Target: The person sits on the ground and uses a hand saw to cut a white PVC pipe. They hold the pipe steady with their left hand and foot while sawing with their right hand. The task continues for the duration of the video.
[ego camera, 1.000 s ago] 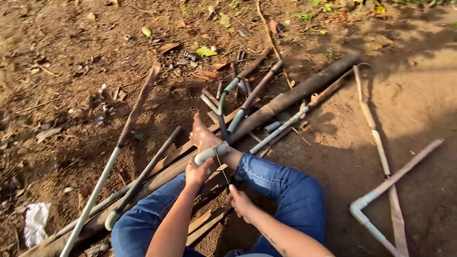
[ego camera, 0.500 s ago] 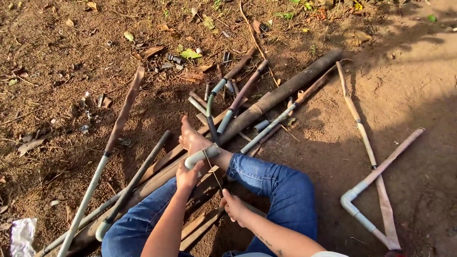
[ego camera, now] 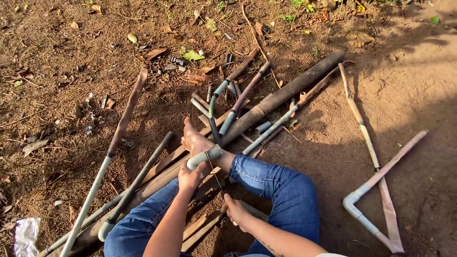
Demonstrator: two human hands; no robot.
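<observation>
A person sits on bare, reddish dirt, seen from above through a camera on their own head, with both legs in blue jeans [ego camera: 281, 185] stretched into a loose pile of old pipes. The left hand [ego camera: 190, 177] is closed around the near end of a short grey pipe piece with an elbow fitting [ego camera: 203, 156], which lies across the ankle of a bare foot [ego camera: 194, 139] — the foot and shin seem to serve as a rest that keeps the piece from rolling. The right hand [ego camera: 234, 209] sits lower, just by the inside of the right knee, fingers curled shut on something thin; a fine line, perhaps a blade or wire, runs up from it toward the grey piece, but what it is cannot be told. Under and around the legs lie long pipes side by side, among them a thick dark pipe [ego camera: 285, 93] angled away to the upper right and a long pale pipe [ego camera: 107, 162] to the left. Well apart on the right lies a pale bent pipe with an elbow joint [ego camera: 376, 183]. No box, bucket or other container is in view — the pipes, small fittings and dry leaves [ego camera: 193, 55] all lie loose on the ground.
</observation>
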